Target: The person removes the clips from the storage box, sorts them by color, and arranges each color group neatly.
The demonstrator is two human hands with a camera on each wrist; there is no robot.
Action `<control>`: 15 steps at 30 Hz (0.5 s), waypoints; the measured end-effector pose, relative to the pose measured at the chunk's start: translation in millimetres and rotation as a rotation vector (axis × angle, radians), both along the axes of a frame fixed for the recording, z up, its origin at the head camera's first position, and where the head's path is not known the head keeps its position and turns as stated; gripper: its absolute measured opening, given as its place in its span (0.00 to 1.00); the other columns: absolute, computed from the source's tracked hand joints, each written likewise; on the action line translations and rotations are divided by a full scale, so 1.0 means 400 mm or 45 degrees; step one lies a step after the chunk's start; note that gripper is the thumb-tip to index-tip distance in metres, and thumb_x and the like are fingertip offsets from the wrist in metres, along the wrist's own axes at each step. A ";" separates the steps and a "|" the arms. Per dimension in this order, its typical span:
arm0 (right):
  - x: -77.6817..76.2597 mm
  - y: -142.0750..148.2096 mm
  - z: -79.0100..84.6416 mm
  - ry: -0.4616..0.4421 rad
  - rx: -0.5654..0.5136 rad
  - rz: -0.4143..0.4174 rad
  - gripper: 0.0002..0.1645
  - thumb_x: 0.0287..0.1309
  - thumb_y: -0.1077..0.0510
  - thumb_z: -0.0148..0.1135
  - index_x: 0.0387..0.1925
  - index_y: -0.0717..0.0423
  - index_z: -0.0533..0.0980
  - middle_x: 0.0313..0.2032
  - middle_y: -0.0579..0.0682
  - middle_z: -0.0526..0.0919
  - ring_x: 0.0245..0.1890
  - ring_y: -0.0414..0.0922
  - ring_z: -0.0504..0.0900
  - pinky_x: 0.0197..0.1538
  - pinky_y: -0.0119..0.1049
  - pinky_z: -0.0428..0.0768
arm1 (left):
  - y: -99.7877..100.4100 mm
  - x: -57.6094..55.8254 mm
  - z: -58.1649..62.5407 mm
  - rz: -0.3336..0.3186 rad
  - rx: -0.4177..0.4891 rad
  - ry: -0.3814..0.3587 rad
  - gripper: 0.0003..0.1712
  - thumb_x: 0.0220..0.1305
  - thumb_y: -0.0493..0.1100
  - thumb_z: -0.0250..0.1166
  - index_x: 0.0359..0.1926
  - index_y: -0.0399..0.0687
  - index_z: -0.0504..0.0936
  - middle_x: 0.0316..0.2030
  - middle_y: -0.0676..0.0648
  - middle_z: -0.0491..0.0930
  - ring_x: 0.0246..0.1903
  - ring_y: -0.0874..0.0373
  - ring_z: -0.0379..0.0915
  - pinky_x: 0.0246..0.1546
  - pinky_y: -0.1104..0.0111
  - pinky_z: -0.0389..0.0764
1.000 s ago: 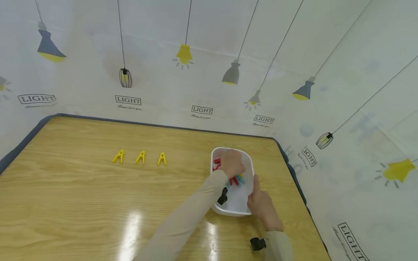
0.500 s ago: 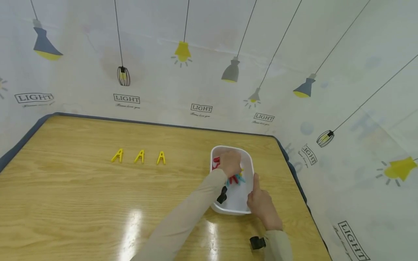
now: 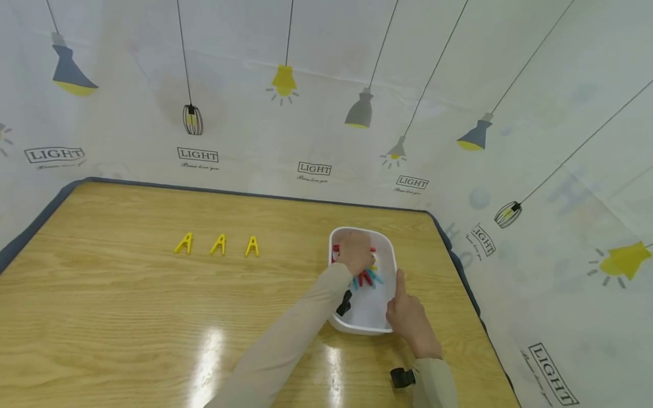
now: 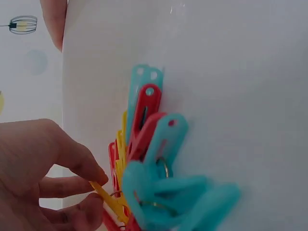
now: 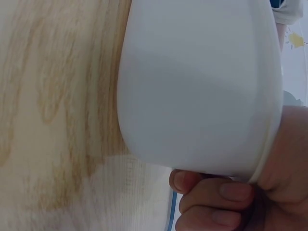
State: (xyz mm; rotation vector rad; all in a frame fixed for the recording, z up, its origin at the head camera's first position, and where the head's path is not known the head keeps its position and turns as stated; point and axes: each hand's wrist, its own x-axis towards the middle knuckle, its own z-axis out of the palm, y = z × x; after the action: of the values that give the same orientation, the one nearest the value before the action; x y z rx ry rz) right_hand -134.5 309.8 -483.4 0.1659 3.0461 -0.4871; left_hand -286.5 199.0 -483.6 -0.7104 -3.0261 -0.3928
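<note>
Inside a white plastic bin (image 3: 369, 314), my left hand (image 3: 355, 252) reaches down among a pile of clothespins. In the left wrist view, finger and thumb of the left hand (image 4: 53, 178) pinch a yellow clothespin (image 4: 109, 201). Against it lie red clothespins (image 4: 146, 108) and blue clothespins (image 4: 166, 137), with more yellow ones partly hidden behind. My right hand (image 3: 410, 320) holds the bin's right side near the front corner, its index finger stretched along the rim. In the right wrist view, curled fingers (image 5: 211, 195) of that hand press on the bin's outer wall (image 5: 192, 96).
Left of the bin, three yellow clothespins (image 3: 184, 243) stand spaced in a row on the wooden table (image 3: 127, 306). A wall covering (image 3: 245, 113) printed with lamps rises behind the table's dark back edge (image 3: 229, 194). A black wrist camera (image 3: 402, 378) sits at the right sleeve.
My left hand has shifted slightly to the left inside the bin, uncovering more clothespins on its right. The right hand stays at the bin's side, and the three yellow clothespins have not moved.
</note>
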 end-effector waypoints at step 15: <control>-0.004 0.001 0.007 -0.061 -0.051 -0.016 0.43 0.68 0.65 0.50 0.76 0.66 0.41 0.21 0.56 0.74 0.19 0.46 0.72 0.24 0.37 0.71 | -0.026 0.012 0.038 0.068 -0.144 0.124 0.07 0.67 0.46 0.63 0.41 0.51 0.85 0.37 0.50 0.88 0.33 0.57 0.83 0.22 0.62 0.78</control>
State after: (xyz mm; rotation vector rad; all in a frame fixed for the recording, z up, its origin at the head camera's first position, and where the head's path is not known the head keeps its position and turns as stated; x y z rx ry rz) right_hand -136.1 310.2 -480.6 0.1918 2.9880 -0.5363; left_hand -281.5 188.8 -468.5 -0.6321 -2.9863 -0.1813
